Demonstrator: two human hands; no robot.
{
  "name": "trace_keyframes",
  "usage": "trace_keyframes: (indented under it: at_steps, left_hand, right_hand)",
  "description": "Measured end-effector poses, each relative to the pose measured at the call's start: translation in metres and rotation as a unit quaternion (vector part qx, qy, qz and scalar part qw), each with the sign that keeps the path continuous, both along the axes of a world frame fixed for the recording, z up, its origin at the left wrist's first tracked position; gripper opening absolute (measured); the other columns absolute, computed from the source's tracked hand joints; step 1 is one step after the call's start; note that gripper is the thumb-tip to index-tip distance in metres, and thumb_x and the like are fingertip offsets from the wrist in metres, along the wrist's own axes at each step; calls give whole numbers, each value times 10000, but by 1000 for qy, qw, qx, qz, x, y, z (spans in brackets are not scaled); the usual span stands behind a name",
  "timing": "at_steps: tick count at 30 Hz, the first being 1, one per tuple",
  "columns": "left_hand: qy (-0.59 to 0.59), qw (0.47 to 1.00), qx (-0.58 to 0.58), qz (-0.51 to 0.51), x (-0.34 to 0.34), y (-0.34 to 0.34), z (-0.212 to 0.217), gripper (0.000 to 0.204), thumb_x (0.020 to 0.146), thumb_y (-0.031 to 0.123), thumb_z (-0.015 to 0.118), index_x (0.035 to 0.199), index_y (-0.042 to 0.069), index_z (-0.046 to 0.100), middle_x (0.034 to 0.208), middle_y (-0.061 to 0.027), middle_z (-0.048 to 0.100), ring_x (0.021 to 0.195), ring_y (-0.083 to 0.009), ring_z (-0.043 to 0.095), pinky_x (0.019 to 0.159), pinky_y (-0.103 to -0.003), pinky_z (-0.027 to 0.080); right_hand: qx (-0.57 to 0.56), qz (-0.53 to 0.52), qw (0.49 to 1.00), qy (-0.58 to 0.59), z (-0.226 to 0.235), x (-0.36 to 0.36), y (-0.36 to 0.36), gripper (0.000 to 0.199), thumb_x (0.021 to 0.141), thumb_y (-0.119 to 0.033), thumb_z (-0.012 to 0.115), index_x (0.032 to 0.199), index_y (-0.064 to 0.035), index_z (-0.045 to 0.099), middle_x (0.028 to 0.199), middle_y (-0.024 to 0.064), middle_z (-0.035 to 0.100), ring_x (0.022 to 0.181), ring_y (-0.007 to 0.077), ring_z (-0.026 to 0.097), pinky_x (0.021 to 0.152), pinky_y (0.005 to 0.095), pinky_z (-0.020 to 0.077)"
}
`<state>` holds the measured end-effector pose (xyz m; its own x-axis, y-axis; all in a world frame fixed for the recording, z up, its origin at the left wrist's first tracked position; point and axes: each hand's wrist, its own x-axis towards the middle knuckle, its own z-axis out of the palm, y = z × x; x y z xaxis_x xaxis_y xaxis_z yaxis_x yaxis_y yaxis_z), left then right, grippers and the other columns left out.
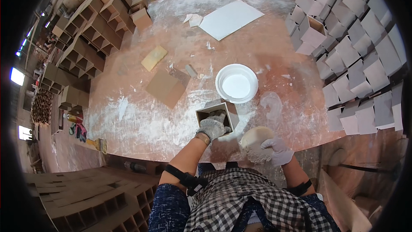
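In a grey knit glove, my left hand reaches into a small open-topped box near the table's front edge. Its fingers are bent against the inside of the box, partly in shadow. My right hand, in a white glove, grips the edge of a round cream pad with a shaggy whitish rim. The pad is just right of the box and apart from it. Beyond the box stands a round white basin with white stuff inside.
The table is smeared white. On it lie a brown board, a yellowish pad, a small grey block and a white sheet. Grey-white boxes are stacked at the right; brown boxes at the left. A brush lies front left.
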<state>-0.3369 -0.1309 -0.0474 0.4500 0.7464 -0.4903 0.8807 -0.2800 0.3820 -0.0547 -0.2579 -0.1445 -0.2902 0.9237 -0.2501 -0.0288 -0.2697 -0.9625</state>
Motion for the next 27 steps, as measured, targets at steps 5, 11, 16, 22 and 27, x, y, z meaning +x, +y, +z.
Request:
trace_keyframes:
  at_steps: [5, 11, 16, 22, 27]
  left_hand:
    - [-62, 968, 104, 221, -23, -12, -41, 697, 830, 409, 546, 1298, -42, 293, 1192, -250, 509, 1144, -365, 476, 957, -402, 388]
    - [65, 995, 62, 43, -16, 17, -10, 418, 852, 335, 505, 1127, 21, 526, 946, -246, 613, 967, -371, 578, 854, -425, 447]
    - [35, 988, 141, -45, -37, 21, -13, 285, 777, 186, 470, 1007, 88, 606, 907, -154, 640, 856, -305, 618, 769, -410, 480]
    - [-9, 951, 199, -237, -54, 30, -25, 308, 727, 211, 541, 1010, 113, 614, 958, -128, 647, 897, -297, 619, 807, -397, 478]
    - [77, 972, 107, -197, -47, 36, -20, 405, 697, 222, 565, 1092, 133, 577, 1072, -150, 603, 957, -294, 596, 827, -391, 470]
  right_hand:
    - [-85, -72, 992, 55, 51, -3, 19, 165, 737, 15, 598, 892, 17, 654, 867, 90, 649, 824, 183, 618, 746, 303, 504]
    - [-77, -125, 987, 68, 23, -19, 23, 298, 736, -5, 595, 1031, 36, 598, 969, 113, 632, 887, 190, 612, 790, 313, 500]
    - [-127, -82, 970, 190, 78, -49, 57, 438, 728, 4, 571, 1163, 12, 522, 1051, 117, 603, 965, 232, 597, 829, 330, 495]
    - [-114, -92, 970, 195, 118, -89, 110, 430, 746, -77, 588, 1144, 69, 515, 1032, 113, 618, 920, 219, 617, 810, 352, 511]
    - [-128, -124, 930, 322, 116, -124, 97, 383, 756, -35, 564, 1121, 73, 526, 980, 136, 632, 856, 234, 645, 737, 373, 542]
